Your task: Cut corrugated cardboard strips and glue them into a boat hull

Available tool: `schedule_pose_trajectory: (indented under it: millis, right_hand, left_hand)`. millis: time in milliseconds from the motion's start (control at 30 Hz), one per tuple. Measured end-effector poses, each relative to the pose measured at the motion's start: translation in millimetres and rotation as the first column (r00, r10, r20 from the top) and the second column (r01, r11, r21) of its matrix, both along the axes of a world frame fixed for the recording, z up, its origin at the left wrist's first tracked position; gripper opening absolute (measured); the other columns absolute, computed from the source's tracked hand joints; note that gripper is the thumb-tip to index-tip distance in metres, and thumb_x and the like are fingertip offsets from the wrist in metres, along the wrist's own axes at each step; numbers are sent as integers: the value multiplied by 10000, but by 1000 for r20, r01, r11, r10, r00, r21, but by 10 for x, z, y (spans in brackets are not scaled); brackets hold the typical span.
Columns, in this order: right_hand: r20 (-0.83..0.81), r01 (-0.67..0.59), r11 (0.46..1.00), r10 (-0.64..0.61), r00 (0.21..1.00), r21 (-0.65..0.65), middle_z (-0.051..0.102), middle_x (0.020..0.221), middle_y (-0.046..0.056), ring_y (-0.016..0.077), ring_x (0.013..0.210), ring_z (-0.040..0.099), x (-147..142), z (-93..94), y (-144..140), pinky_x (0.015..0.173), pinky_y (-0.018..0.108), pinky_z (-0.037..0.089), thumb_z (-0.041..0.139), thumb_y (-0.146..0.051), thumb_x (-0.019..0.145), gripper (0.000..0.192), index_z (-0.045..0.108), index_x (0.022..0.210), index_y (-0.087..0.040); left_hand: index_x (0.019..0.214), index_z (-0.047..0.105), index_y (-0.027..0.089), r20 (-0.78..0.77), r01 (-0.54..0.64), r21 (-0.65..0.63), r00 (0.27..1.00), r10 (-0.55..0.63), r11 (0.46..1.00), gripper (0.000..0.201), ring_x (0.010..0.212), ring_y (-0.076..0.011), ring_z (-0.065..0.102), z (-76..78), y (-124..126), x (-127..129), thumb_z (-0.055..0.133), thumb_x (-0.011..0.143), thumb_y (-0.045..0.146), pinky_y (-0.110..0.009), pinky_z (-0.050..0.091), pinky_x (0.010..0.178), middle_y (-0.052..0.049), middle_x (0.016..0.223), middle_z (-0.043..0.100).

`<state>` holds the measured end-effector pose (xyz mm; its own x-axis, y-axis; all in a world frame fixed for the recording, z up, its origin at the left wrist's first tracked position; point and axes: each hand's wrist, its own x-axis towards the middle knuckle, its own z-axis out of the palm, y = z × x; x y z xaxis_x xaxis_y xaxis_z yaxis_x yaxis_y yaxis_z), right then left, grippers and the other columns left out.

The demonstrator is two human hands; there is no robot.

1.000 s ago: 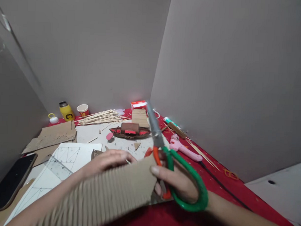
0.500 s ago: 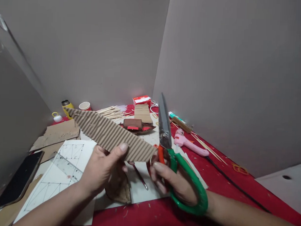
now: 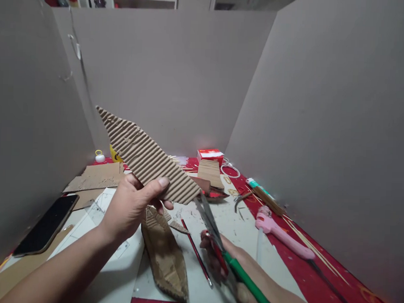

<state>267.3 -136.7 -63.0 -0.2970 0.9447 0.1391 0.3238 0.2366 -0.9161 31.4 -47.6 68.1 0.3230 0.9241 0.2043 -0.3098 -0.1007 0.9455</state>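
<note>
Left hand [image 3: 129,206] pinches a corrugated cardboard strip [image 3: 145,156] raised; right hand [image 3: 224,263], below it, grips scissors [image 3: 218,240].

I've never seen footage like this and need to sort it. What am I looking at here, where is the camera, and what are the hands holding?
The camera sits on a person's head, looking down at their own bare hands. The left hand holds up a pointed corrugated cardboard strip. The right hand grips green-handled scissors, low over the table. On the table lie a boat-shaped cardboard piece, a red pencil, a pink glue gun, a black phone and a drawing sheet. Grey boards wall the table in.
</note>
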Motion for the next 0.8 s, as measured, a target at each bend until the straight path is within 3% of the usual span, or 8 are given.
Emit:
schedule_pose_trajectory:
  millis: [200, 367, 633, 800]
  right_hand:
    - [103, -39, 999, 39, 994, 1, 563, 857, 63, 219, 764, 495, 45, 208, -95, 658, 307, 464, 524, -761, 776, 679, 556, 1149, -194]
    - [161, -88, 996, 83, 984, 22, 510, 801, 23, 171, 697, 417, -25, 275, -54, 641, 277, 442, 448, -763, 814, 639, 556, 1061, -183]
    - [171, -29, 997, 16, 985, 73, 517, 773, 27, 185, 679, 444, -18, 272, -82, 637, 297, 452, 459, -723, 829, 637, 542, 1144, -175]
    - [128, -24, 994, 11, 992, 106, 484, 662, 3, 186, 627, 439, -75, 324, -60, 631, 310, 442, 477, -729, 811, 551, 575, 925, -199]
  left_hand:
    - [720, 669, 143, -116, 36, 36, 993, -32, 999, 181, 521, -103, 654, -75, -40, 60, 738, 793, 293, -171, 511, 466, 2, 648, 670]
    - [719, 661, 146, -122, 44, 29, 992, -40, 999, 159, 505, -83, 642, -72, -53, 85, 725, 803, 264, -155, 505, 475, 17, 644, 672]
    - [739, 651, 140, -154, 16, 46, 988, -9, 999, 180, 521, -95, 650, -117, -34, 99, 729, 800, 290, -173, 513, 498, 6, 667, 673]
    - [740, 645, 147, -116, 30, 3, 993, -30, 1000, 185, 522, -107, 659, -143, -33, 124, 744, 786, 297, -186, 523, 489, 14, 664, 662]
